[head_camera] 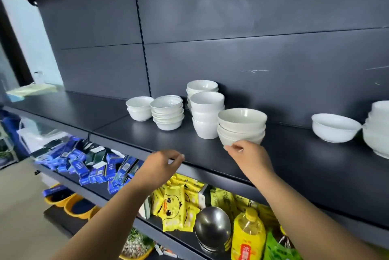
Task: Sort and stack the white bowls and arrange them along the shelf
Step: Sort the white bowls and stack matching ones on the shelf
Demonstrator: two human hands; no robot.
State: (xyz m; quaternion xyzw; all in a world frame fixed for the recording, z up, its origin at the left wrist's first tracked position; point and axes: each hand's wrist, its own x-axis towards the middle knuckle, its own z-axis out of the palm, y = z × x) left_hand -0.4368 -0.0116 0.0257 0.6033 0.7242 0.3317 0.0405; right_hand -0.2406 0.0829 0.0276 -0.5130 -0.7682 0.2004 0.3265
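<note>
The dark shelf (105,112) is offering open room at frame left. Your left hand (162,160) is hovering by its front edge, loosely curled, holding nothing. Your right hand (250,154) is reaching the foot of the centre bowl stack (242,127); I cannot tell whether it is gripping. The stack is likely glazed, brittle and heavy, so be cupping the lowest bowl. More room is lying before the single bowl (334,127) at right.

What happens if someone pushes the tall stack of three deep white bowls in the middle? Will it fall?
The tall stack is higher than it is wide, so a push near its top would probably tip it. Pushed low, it may slide instead, since the dark shelf looks smooth. The bowls look shiny like ceramic, so likely heavy and breakable.
</note>
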